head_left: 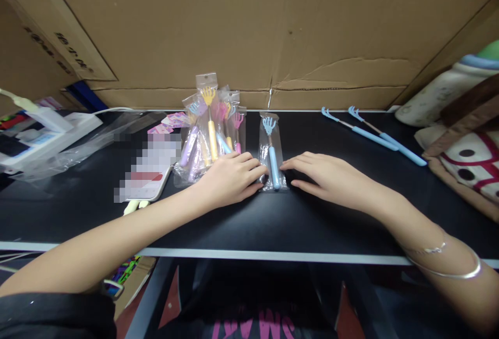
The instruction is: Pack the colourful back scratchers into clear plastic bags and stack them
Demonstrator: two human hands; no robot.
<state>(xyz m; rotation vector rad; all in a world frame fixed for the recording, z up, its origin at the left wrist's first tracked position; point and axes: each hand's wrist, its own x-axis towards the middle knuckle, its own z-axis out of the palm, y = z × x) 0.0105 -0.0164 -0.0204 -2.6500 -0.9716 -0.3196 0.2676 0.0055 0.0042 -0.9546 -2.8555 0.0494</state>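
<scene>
A blue back scratcher (273,165) in a clear plastic sleeve lies on the black table, its claw end pointing away from me. My left hand (236,178) rests at the sleeve's left edge, fingers stretched out. On the other side, my right hand (322,172) has its fingertips at the sleeve's right edge, fingers apart. Neither hand grips it. Left of it, partly behind my left hand, is a pile of bagged back scratchers (211,133) in yellow, purple, pink and blue. Two unbagged blue back scratchers (374,139) lie to the right.
A phone (156,167), partly blurred out, lies left of the pile near pink paper slips (175,119). Farther left are clear plastic film (93,144) and a white power strip (58,136). A bottle (436,92) and a bag (468,157) stand right. Cardboard (234,27) walls the back.
</scene>
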